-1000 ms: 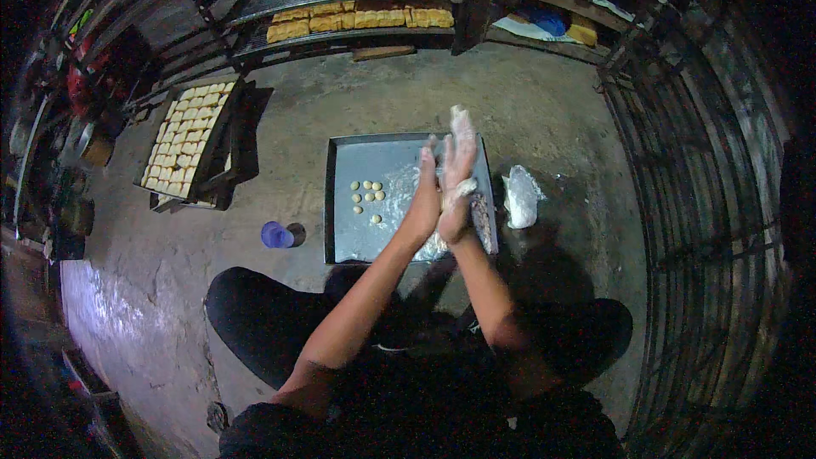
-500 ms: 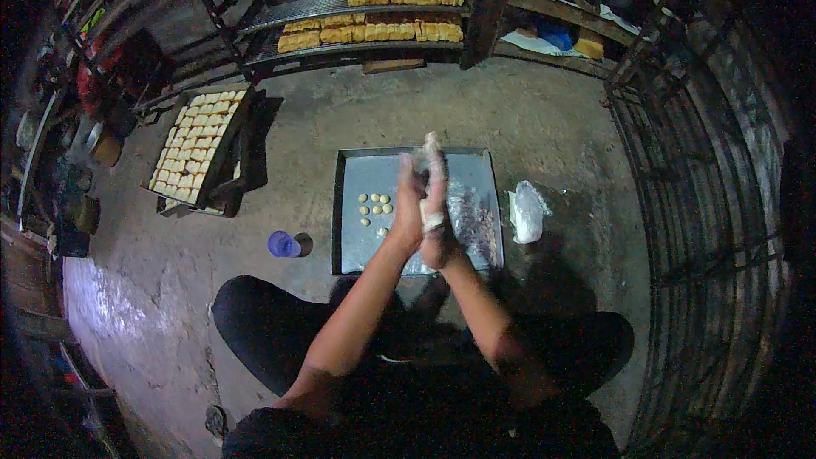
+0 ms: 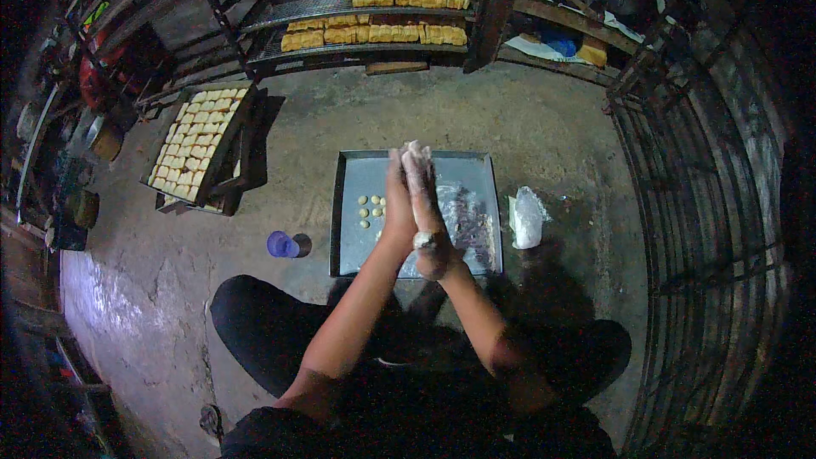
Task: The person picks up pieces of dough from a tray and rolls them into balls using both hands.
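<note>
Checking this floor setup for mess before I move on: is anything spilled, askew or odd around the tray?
Nothing is tipped or spilled. The tray lies flat on the floor with small dough balls grouped at its left. The left hand and right hand are pressed palm to palm above it, white with flour. A white bag sits right of the tray, a blue cup left.

Left hand (image 3: 397, 200) flat against right hand (image 3: 425, 204)
</note>
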Tool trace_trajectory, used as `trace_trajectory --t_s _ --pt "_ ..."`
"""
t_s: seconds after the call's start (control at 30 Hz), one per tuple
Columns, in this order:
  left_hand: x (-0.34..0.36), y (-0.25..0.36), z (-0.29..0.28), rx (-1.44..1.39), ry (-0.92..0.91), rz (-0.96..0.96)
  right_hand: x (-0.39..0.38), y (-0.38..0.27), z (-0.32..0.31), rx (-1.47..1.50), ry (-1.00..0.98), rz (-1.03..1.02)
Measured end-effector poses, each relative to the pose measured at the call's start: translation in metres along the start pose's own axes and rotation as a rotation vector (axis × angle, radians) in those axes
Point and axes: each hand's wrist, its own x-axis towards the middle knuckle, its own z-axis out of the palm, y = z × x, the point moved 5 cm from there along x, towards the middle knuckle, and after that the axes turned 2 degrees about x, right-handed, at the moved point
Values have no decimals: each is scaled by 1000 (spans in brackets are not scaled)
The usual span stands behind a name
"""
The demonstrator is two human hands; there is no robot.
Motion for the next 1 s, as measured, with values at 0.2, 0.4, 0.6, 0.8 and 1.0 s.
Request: trace_trajectory --t_s 0.2,0.4,0.6,0.8,1.0 --pt "-36 -17 44 113 -195 -258 -4 47 -40 7 244 111" --pt "-10 6 5 -51 -67 -153 -12 35 -5 -16 4 -3" --pt "-11 -23 -10 587 -258 370 3 8 -9 3 95 -74" --pt "-31 16 44 -80 -184 -153 -8 43 -19 50 87 86" --pt "6 -4 -28 -104 -92 118 -1 -1 17 -47 -86 -154"
